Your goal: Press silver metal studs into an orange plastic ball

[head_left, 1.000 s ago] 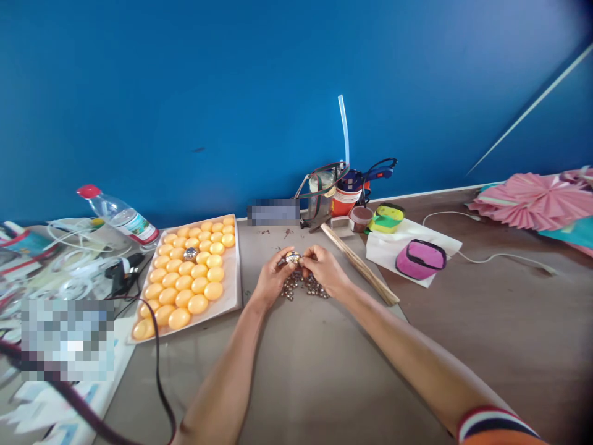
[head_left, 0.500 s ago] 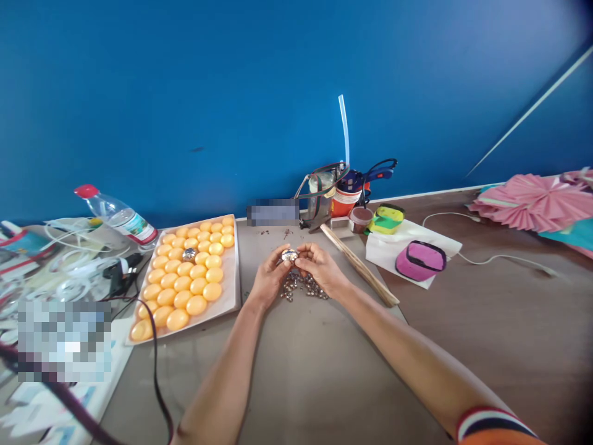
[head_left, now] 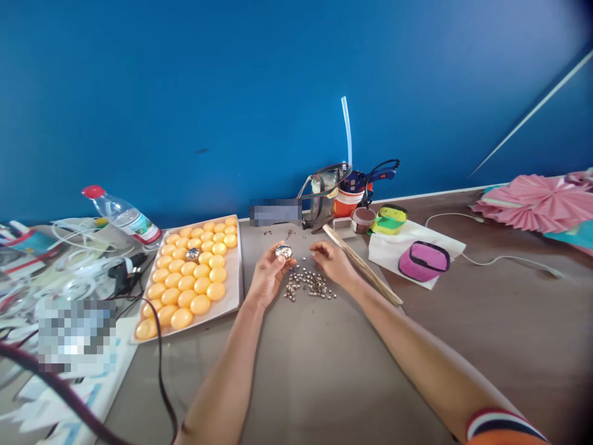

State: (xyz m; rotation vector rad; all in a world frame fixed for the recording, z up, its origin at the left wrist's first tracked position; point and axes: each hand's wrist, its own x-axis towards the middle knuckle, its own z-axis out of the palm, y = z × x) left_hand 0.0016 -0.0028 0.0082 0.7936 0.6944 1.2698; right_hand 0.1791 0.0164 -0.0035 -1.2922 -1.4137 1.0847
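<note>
Left of the left hand [head_left: 267, 276], clamped on a silvered ball [head_left: 283, 251], one finished ball [head_left: 193, 254] sat among plain yellow balls [head_left: 188, 283]; right hand [head_left: 330, 261]: grip unclear.

It was a handicraft workshop, set up on a grey worktable [head_left: 315, 371] against a blue wall [head_left: 231, 93]. A tray [head_left: 235, 290] of yellow plastic balls [head_left: 194, 278], a heap of silvery studs [head_left: 310, 285], a cup [head_left: 346, 203] stuffed with a glue gun [head_left: 359, 181] and tools, and folded pink paper fans [head_left: 532, 201] showed it.
</note>
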